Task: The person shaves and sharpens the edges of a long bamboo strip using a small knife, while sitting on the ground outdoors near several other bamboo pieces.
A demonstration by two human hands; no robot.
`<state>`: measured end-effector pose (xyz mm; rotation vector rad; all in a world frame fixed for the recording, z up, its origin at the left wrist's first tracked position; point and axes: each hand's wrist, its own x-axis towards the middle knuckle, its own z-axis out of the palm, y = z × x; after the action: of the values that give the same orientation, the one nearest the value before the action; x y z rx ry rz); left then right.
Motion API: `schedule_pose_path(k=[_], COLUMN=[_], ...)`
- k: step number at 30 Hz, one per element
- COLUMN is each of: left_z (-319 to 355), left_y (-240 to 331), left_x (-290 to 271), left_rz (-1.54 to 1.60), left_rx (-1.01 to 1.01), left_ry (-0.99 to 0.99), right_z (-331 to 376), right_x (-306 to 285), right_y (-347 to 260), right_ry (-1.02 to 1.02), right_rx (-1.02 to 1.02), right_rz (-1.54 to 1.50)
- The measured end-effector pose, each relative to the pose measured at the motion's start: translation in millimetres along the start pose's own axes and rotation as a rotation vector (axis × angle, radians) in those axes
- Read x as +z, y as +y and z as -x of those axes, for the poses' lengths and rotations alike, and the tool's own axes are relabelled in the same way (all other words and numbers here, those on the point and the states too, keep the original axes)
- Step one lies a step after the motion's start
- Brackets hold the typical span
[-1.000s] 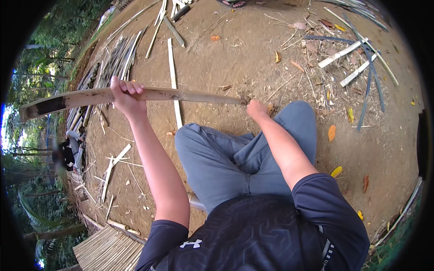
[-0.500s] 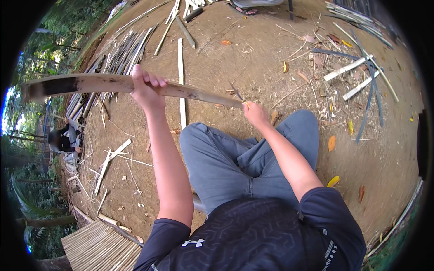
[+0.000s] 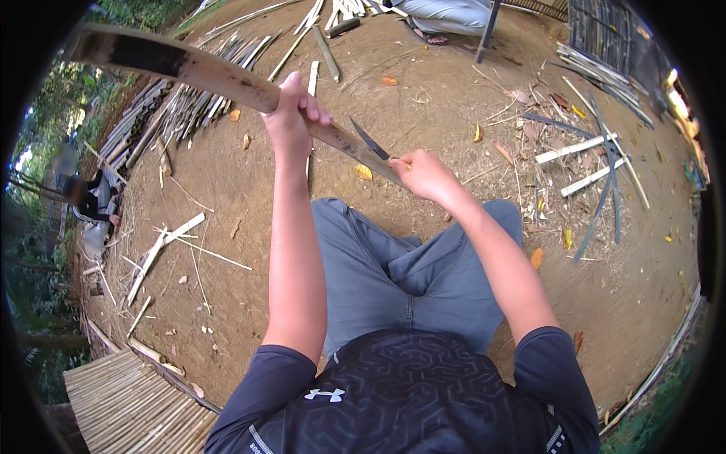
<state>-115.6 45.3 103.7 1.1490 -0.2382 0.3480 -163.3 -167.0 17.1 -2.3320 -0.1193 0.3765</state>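
Note:
A long split bamboo piece (image 3: 219,85) slants from the upper left down toward my right hand. Its left end is raised and bears a dark patch. My left hand (image 3: 290,125) is wrapped round the bamboo near its middle, thumb on top. In my right hand (image 3: 425,175) is a knife (image 3: 369,139), its dark, pointed blade directed up and to the left. The blade lies just beside the bamboo's narrow lower end; whether it touches is unclear. The right fingers are at that end too, and part of the knife's handle is hidden in them.
Bamboo poles (image 3: 193,98) are piled at the upper left, with pale strips (image 3: 178,236) on the dirt to the left. More strips (image 3: 578,147) lie at the right among leaves. A slatted bamboo mat (image 3: 140,401) sits lower left. Two other people (image 3: 98,200) (image 3: 450,15) are farther off.
The bamboo has tilted more steeply, its left end rising. My left hand has shifted right and up along with it. The knife blade shows more broadly beside the bamboo, and the whole view has turned slightly.

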Motion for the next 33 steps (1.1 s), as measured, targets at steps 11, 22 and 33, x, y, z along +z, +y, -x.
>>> schedule_pose_path(k=[11,22,33], left_z=[6,8,9], left_y=[5,0,2], left_x=[0,19,22], left_rz=[-0.102,-0.079,-0.083], left_rx=[0.033,0.021,0.041], left_ry=[-0.059,-0.059,-0.09], right_z=[15,32,19], right_x=[-9,0,1], right_y=[-13,-36,-23], right_ry=[-0.044,0.158,0.129], right_rx=[-0.003,-0.054,-0.05], right_rz=[-0.144,-0.047,-0.051])
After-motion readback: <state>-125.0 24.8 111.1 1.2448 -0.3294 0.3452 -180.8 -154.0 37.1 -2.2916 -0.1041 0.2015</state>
